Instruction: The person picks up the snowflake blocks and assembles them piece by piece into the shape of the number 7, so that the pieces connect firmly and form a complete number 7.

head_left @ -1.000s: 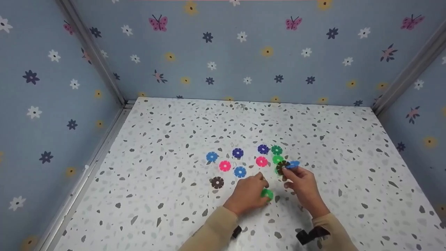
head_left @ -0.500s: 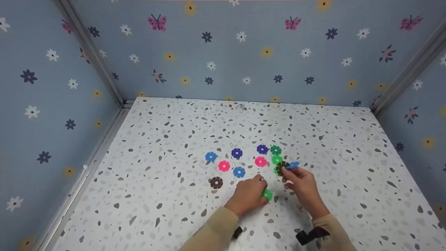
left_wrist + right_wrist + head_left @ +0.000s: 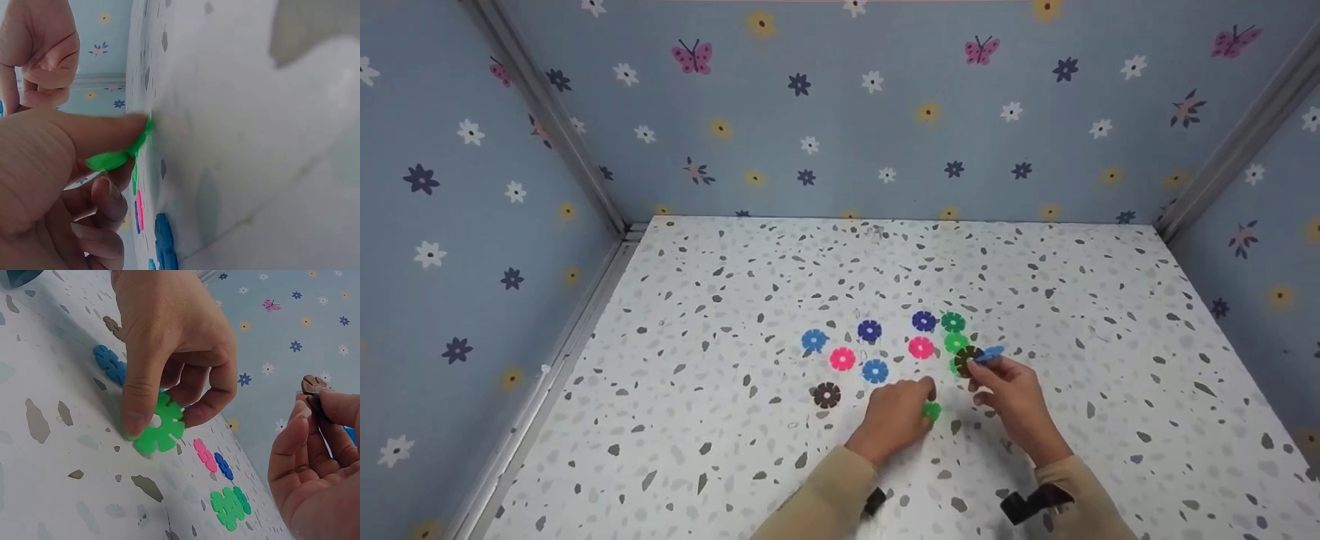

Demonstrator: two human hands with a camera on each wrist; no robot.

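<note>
Over tabletop (image 3: 712, 382), green disc (image 3: 164, 432) tight in left hand (image 3: 891, 416), brown disc (image 3: 966, 360) in right hand (image 3: 1014, 396)

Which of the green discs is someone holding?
The light green disc pinched in the left hand; the other green discs lie on the table, away from that hand.

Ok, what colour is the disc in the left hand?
The disc is bright green, clearest in the right wrist view.
</note>
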